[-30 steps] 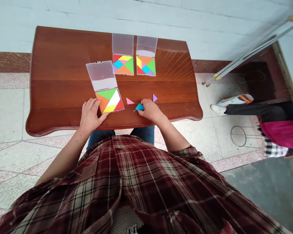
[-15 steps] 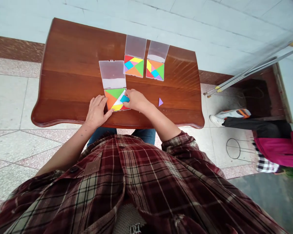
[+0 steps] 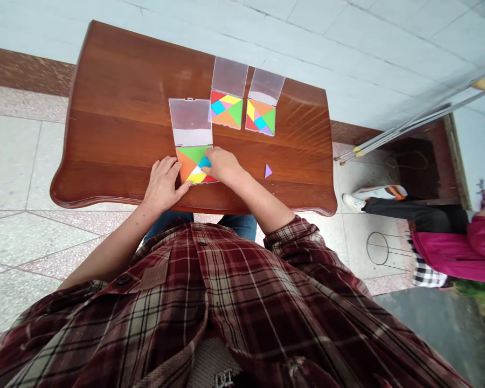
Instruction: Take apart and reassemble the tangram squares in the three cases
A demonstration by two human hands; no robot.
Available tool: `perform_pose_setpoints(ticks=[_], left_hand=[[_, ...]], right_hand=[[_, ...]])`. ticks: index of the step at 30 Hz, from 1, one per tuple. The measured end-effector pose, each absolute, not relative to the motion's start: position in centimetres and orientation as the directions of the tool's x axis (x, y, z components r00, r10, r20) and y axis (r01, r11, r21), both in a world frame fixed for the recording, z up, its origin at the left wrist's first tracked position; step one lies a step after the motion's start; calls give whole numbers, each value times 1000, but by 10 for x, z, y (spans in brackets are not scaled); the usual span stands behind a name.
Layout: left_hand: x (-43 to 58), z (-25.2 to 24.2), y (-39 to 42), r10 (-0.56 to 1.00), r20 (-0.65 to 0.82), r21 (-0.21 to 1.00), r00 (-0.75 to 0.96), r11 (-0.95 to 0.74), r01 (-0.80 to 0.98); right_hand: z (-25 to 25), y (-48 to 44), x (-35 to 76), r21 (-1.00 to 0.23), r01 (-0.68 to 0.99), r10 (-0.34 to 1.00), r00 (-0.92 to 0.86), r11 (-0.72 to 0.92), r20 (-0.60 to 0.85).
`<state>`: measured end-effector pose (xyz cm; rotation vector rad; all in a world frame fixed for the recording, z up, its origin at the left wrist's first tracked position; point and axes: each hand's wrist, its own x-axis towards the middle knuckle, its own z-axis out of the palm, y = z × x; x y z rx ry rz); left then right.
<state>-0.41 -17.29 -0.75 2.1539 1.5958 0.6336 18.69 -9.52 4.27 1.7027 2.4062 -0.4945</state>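
A tangram tray (image 3: pixel 189 161) with green, orange, yellow and red pieces lies near the front edge of the wooden table (image 3: pixel 117 118), its clear lid (image 3: pixel 190 122) folded back. My left hand (image 3: pixel 164 183) rests flat against the tray's left side, fingers apart. My right hand (image 3: pixel 223 165) lies over the tray's right part, fingertips pinched on a blue piece (image 3: pixel 204 161) set among the others. A small purple triangle (image 3: pixel 268 171) lies loose to the right.
Two more filled tangram trays (image 3: pixel 226 109) (image 3: pixel 261 117) with lids open sit at the back of the table. Another person's leg and shoe (image 3: pixel 378 194) and pink sleeve (image 3: pixel 456 250) are on the floor side at right, near a wire stand (image 3: pixel 378 248).
My right hand carried the blue piece from the table left into the tray. The pink triangle that lay beside the tray is out of sight. The camera shifted.
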Motion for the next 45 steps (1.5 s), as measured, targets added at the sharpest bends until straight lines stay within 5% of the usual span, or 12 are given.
perform_pose_setpoints(ticks=[14, 23, 45], left_hand=[[-6, -7, -172, 962, 125, 530, 244, -272, 803], [-7, -8, -171, 961, 112, 526, 253, -273, 805], [-8, -11, -171, 957, 139, 517, 253, -288, 806]], right_hand=[[48, -90, 223, -377, 891, 931, -331, 254, -155], [50, -104, 198, -277, 923, 881, -350, 267, -317], [45, -109, 184, -175, 966, 924, -236, 190, -300]])
